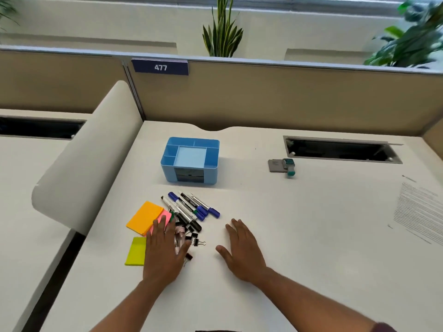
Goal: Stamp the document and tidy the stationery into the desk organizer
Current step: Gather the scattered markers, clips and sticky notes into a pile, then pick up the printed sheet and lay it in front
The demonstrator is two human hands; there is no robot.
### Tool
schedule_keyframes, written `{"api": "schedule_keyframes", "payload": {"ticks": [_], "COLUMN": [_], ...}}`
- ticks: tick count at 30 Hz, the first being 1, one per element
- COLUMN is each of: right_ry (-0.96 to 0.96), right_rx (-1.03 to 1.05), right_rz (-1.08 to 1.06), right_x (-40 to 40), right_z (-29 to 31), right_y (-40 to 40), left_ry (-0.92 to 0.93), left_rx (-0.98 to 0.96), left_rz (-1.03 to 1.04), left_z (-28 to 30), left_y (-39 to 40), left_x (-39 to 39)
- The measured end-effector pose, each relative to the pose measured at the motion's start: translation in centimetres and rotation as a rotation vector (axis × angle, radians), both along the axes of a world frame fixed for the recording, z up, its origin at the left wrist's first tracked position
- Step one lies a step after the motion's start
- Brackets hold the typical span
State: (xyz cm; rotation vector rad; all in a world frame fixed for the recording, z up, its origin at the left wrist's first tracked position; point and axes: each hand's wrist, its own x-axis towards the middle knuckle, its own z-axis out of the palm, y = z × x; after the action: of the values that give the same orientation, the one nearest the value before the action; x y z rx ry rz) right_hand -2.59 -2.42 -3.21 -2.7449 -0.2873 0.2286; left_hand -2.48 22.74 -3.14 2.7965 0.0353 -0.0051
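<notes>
Bare hands flat on white desk (311, 212) before beige partition (287, 97), plants (221, 32) beyond.

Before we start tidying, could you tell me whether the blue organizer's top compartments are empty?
Empty: the desk organizer shows only bare blue compartment floors; the markers lie on the desk.

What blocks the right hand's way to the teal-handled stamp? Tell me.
Nothing visible does. The right hand lies flat on the white desk, and only bare desktop shows between it and the teal-handled stamp beside the grey ink pad.
</notes>
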Motion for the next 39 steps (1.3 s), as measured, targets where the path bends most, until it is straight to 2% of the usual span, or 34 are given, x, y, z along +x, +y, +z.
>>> {"api": "schedule_keyframes", "payload": {"ticks": [5, 15, 22, 29, 39], "right_ry": [0.061, 0.035, -0.016, -0.074, -0.135], "right_rx": [0.085, 0.21, 0.286, 0.216, 0.173], "right_rz": [-0.125, -0.3, -0.496, -0.651, -0.951], "right_x": [0.5, 0.6, -0.3, -1.2, -1.9], "right_z": [1.1, 2.5, 3.4, 3.5, 2.2], "right_y": [-4.1, -16.9, -30.7, -44.6, -57.8], "left_ry": [0.02, -0.015, 0.038, 0.113, 0.25], "left_rx": [0.001, -0.01, -0.057, -0.109, -0.247], "left_rz": [-0.075, -0.279, -0.337, -0.412, -0.417], "left_z": [0.3, 1.1, 2.4, 2.2, 2.7], "left_y": [-4.4, -16.2, -30.4, -45.2, -61.2], "left_x": [1.4, 4.1, 5.6, 7.4, 8.3]}}
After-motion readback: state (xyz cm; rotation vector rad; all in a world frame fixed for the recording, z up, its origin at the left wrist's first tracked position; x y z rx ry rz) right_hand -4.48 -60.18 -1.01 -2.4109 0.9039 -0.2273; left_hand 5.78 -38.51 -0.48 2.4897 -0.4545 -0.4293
